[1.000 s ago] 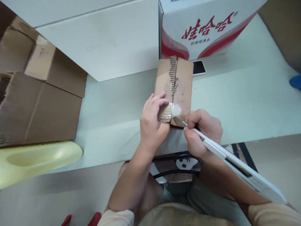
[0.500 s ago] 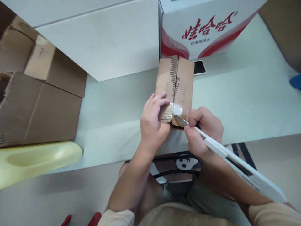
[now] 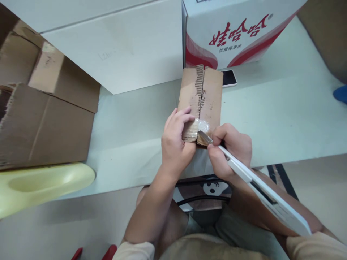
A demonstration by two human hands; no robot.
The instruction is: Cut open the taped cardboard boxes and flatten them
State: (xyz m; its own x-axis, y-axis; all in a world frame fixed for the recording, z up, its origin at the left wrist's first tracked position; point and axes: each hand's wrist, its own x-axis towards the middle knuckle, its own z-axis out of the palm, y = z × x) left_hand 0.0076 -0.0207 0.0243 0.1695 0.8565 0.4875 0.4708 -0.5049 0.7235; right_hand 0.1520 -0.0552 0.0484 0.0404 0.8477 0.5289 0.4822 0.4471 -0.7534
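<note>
A small brown cardboard box [image 3: 213, 90] lies on the table, its top seam torn down to the corrugation. Clear tape [image 3: 204, 125] covers part of the seam at the near end. My left hand [image 3: 177, 131] grips the box's near left side, fingers over the top and thumb at the near edge. In my right hand [image 3: 230, 148] is a white utility knife [image 3: 260, 184], pinched close to its blade. The metal blade tip meets the seam beside the tape at the near end. The knife's handle slants down to the right over my forearm.
Behind the box stand a large white box [image 3: 116, 47] and a white-and-red carton [image 3: 230, 32]. A phone [image 3: 229, 78] lies partly behind the small box. Brown cartons [image 3: 62, 126] and a pale yellow curved object [image 3: 48, 184] are at left. Something blue [image 3: 340, 94] shows at the right edge.
My right hand and the knife have shifted slightly left, with the blade tip now closer to the seam. The handle's far end has swung left. My left hand stays on the box.
</note>
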